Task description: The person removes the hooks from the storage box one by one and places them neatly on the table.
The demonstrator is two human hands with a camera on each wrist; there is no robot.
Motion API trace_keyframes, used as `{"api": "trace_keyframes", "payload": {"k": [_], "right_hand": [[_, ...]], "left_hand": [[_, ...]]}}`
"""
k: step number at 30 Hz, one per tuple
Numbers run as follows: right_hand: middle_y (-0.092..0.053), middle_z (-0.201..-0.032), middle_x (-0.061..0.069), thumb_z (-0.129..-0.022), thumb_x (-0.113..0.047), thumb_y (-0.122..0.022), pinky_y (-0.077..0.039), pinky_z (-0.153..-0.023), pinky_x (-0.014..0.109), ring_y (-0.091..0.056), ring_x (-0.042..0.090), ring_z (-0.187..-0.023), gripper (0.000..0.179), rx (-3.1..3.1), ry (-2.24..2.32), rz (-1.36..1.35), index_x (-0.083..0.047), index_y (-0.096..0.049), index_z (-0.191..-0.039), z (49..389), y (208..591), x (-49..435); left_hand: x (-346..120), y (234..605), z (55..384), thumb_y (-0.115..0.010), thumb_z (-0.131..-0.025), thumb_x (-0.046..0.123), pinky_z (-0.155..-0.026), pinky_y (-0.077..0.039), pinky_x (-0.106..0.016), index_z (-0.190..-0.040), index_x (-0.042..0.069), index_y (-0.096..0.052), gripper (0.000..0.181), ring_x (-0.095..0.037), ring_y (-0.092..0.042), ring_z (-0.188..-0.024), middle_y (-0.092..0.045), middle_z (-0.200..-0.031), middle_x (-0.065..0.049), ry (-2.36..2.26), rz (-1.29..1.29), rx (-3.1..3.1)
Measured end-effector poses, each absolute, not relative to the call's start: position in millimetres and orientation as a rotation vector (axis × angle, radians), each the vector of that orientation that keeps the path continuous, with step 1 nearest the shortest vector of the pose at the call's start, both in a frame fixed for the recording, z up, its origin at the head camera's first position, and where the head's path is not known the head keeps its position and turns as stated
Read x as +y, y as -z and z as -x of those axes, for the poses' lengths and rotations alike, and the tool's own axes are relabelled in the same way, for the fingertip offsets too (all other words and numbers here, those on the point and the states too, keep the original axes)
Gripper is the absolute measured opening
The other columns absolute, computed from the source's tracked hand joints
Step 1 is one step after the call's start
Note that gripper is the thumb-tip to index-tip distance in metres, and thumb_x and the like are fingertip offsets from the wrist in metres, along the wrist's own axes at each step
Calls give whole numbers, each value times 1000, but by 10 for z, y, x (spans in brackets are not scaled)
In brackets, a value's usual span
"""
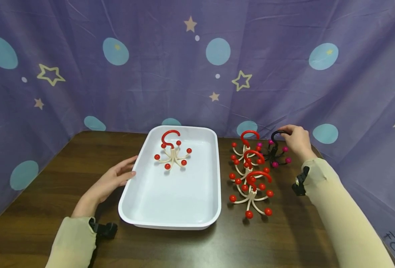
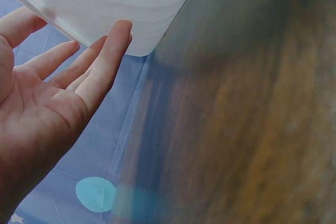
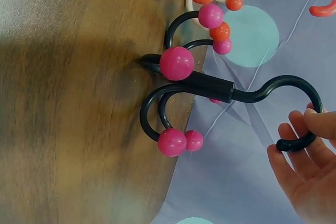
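Note:
In the head view my right hand [image 1: 298,141] pinches the curved hook of a black hook hanger [image 3: 210,85] between thumb and fingers. This hanger has several curved arms tipped with pink balls, and it stands close over the table at the back right. My left hand [image 1: 107,182] is at the left side of a white tray [image 1: 170,225], fingers extended along its wall, fingertips right at the rim. Inside the tray, towards the back, stands a cream hook hanger [image 1: 173,154] with a red hook and red balls.
Right of the tray, several cream hangers [image 1: 252,195] with red hooks stand in a close row, front to back. The row's back end is beside the black hanger. A purple curtain [image 1: 184,74] hangs behind the brown wooden table [image 1: 251,245].

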State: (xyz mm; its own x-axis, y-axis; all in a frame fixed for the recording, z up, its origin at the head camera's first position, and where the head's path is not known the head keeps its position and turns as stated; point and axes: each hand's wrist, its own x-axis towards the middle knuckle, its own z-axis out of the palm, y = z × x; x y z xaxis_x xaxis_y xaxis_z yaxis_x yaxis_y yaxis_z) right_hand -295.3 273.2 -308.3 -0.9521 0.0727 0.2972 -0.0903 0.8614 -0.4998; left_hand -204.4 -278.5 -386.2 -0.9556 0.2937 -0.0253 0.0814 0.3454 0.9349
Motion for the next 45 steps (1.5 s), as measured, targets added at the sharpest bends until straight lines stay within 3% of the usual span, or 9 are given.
{"api": "trace_keyframes", "payload": {"k": [10,18,22,29,45], "right_hand": [[-60,-113,21,-91,-9,-50,-40,-85,49,-53,38,-104,25,-2765,-797,-92,-1,-61,-112,2944,2884,2658],[-60,-114,21,-93,-11,-47,-41,-75,44,-53,34,-96,25,-2762,-779,-128,-3,-60,-113,2957,2613,2509],[-60,-114,20,-93,-11,-46,-40,-80,46,-52,34,-103,25,-2757,-776,-151,-3,-61,-112,2981,2478,2397],[-59,-118,18,-94,-13,-47,-40,-86,49,-52,34,-108,26,-2770,-775,-199,-4,-60,-115,3011,2254,2174],[-64,-110,14,-91,-10,-53,-42,-88,40,-56,28,-103,22,-2732,-753,-385,-4,-64,-109,3105,2034,1396]], "left_hand": [[-2804,3879,2067,-53,-92,25,-80,-49,-30,-145,13,-23,61,-11,-58,-98,-38,-134,-21,-1655,-334,2425],[-2798,3878,2081,-53,-92,25,-79,-49,-29,-144,12,-24,61,-13,-57,-99,-38,-134,-23,-1660,-340,2421],[-2783,3863,2076,-53,-93,24,-79,-49,-28,-145,12,-24,61,-12,-57,-99,-37,-135,-24,-1668,-351,2410],[-2775,3847,2066,-52,-93,24,-79,-49,-28,-145,12,-23,61,-10,-57,-99,-37,-135,-24,-1674,-353,2399],[-2799,3881,2064,-52,-93,26,-80,-49,-30,-145,11,-23,62,-12,-57,-100,-37,-134,-23,-1649,-335,2424]]}}
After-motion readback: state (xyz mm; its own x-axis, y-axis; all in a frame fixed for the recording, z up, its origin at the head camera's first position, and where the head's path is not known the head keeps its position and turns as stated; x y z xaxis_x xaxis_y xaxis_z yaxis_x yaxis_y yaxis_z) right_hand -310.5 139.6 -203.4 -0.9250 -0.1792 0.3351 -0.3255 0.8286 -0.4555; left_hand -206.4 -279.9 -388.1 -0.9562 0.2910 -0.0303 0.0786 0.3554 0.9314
